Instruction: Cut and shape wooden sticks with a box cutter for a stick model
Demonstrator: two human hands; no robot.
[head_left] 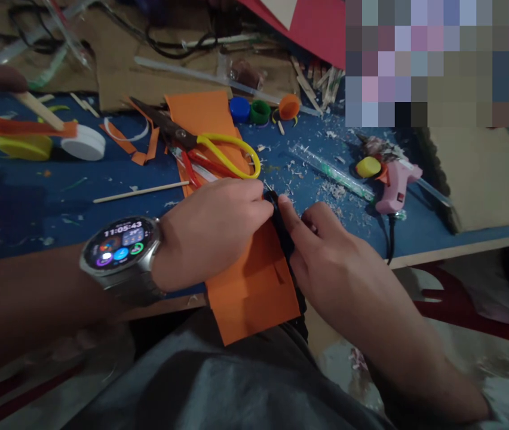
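My left hand (218,230), with a watch (122,245) on its wrist, is closed over a strip of orange paper (250,292). What its curled fingers pinch, if anything, is hidden. Close beside it, my right hand (330,257) grips a slim black tool (281,224) whose kind I cannot make out; a thin pale tip shows at its upper end. The paper's lower part hangs past the table edge. Just above my left hand lie scissors (227,155) with yellow and red handles, resting on more orange paper (203,107).
A pink glue gun (395,185) lies at right, near a clear tube (330,173). Blue (239,110), green (260,111) and orange (289,106) bottle caps sit behind. Cardboard (491,179) stands right. A wooden stick (140,192) and a white cap (83,143) are left.
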